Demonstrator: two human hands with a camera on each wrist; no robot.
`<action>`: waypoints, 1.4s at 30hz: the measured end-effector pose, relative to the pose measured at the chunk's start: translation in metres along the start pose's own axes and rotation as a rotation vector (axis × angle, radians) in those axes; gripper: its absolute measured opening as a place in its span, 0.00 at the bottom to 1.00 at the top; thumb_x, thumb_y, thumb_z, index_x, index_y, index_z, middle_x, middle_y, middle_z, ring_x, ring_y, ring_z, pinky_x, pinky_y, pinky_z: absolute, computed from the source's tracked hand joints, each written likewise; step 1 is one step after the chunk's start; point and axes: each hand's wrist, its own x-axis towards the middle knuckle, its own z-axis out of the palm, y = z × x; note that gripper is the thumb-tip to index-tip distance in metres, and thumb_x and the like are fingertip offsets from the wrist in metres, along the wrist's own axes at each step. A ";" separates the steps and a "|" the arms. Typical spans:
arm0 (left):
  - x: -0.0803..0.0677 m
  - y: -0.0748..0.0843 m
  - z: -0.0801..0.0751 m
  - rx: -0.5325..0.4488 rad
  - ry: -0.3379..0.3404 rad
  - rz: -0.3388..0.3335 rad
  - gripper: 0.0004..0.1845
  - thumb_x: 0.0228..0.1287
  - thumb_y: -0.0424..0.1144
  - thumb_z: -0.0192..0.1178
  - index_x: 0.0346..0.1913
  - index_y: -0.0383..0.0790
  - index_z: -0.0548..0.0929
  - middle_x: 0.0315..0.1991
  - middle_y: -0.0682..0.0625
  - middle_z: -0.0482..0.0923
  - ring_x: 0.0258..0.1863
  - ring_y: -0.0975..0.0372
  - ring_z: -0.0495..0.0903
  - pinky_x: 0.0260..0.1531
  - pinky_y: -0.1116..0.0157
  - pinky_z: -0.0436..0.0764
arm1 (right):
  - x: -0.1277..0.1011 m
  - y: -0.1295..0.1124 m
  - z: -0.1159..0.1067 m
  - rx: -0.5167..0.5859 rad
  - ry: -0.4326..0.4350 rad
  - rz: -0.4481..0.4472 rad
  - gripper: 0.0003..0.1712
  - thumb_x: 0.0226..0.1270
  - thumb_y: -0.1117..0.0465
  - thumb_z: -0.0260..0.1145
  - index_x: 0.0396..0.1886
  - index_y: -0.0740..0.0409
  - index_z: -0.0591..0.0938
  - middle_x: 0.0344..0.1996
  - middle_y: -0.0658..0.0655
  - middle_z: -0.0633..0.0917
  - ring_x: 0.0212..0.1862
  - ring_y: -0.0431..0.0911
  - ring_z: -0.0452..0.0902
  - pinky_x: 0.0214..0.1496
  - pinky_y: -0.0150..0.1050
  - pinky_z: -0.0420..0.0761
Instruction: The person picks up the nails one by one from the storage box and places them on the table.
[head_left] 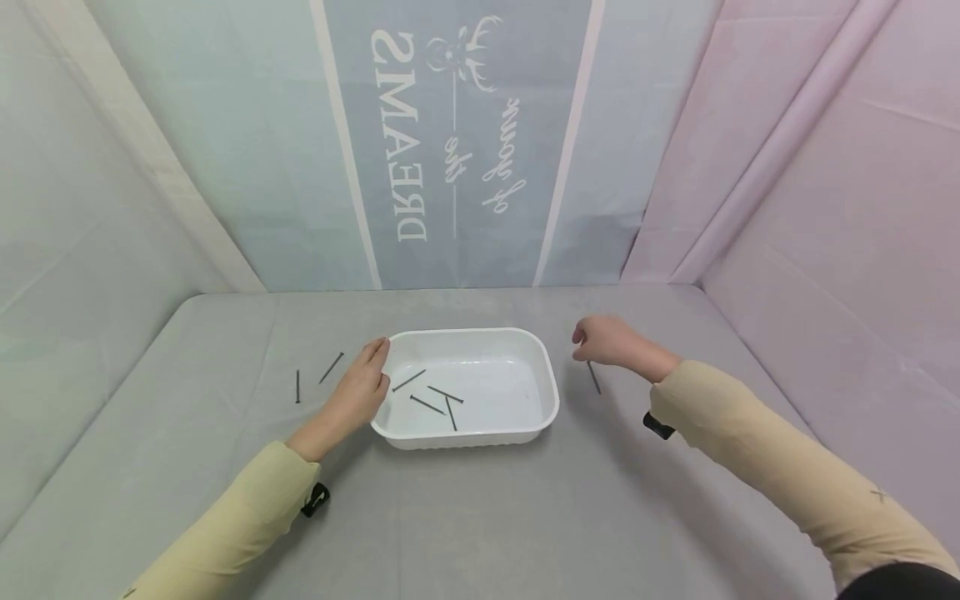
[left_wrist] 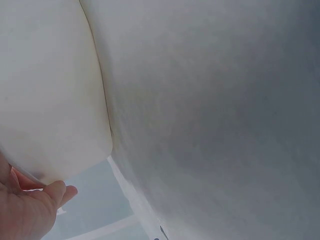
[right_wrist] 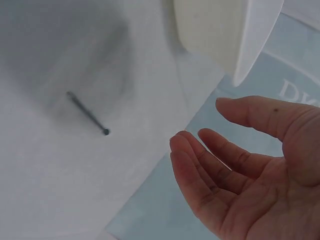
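A white plastic tray (head_left: 468,439) stands on the grey cloth-covered table, with several dark nails (head_left: 427,405) lying loose in its left half. My left hand (head_left: 362,390) holds the tray's rim at the left side; in the left wrist view its thumb and fingers (left_wrist: 56,191) meet at the tray's edge. To the right of the tray, my right hand (head_left: 613,340) hovers over the table with thumb and fingers spread apart and nothing between them. Close by that hand, a single nail (right_wrist: 88,113) lies on the cloth, its upper end overlapped by the hand in the head view.
Two more nails, an upright one (head_left: 297,387) and a slanted one (head_left: 332,367), lie on the table left of the tray. A fabric wall (head_left: 465,250) with printed lettering rises behind the table, and pale cloth walls flank both sides.
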 end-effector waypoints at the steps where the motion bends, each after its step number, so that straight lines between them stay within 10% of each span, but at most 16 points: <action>1: 0.000 0.000 0.000 -0.001 -0.003 0.000 0.27 0.63 0.26 0.45 0.65 0.20 0.54 0.65 0.30 0.54 0.63 0.42 0.58 0.60 0.50 0.64 | 0.000 -0.003 -0.001 -0.009 -0.001 -0.002 0.20 0.56 0.63 0.61 0.45 0.73 0.77 0.40 0.67 0.81 0.40 0.55 0.77 0.39 0.45 0.81; 42: -0.001 0.002 -0.002 -0.008 -0.001 -0.003 0.27 0.63 0.26 0.44 0.65 0.20 0.55 0.65 0.30 0.54 0.63 0.43 0.58 0.61 0.50 0.63 | 0.008 -0.084 0.007 -0.208 -0.074 -0.186 0.17 0.58 0.65 0.63 0.47 0.68 0.78 0.42 0.61 0.81 0.42 0.49 0.78 0.41 0.39 0.80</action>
